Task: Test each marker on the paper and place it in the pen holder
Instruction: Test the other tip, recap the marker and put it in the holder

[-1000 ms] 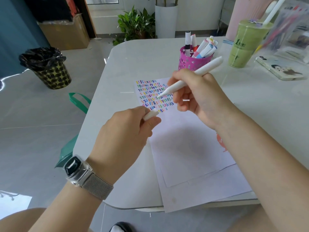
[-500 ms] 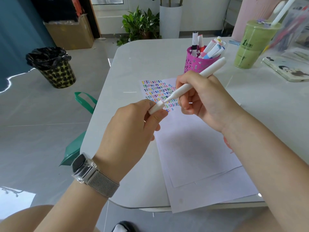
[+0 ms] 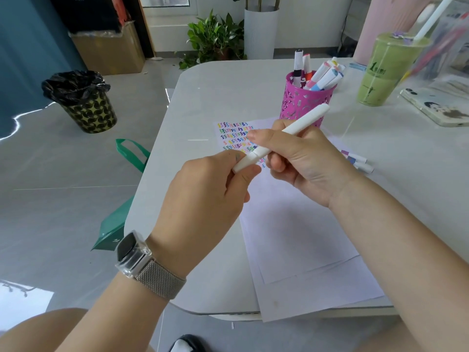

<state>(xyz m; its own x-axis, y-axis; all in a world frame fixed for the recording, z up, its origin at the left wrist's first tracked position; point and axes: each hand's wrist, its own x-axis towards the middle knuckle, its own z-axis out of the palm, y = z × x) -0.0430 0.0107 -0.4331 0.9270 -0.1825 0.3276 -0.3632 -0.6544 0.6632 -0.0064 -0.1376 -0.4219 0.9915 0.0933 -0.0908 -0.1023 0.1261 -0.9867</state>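
Above the paper, the left hand pinches the cap onto the tip of the white marker, whose barrel the right hand grips in curled fingers. Capping looks like the step in hand, judging by the seam. Next, the marker needs carrying beyond the paper and dropping upright into the pink pen holder on the surface.

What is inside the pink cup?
The pink pen holder holds several markers standing up, with white bodies and coloured caps sticking out above the rim. Their lower parts are mostly hidden by the holder's wall, so the bottom cannot be seen.
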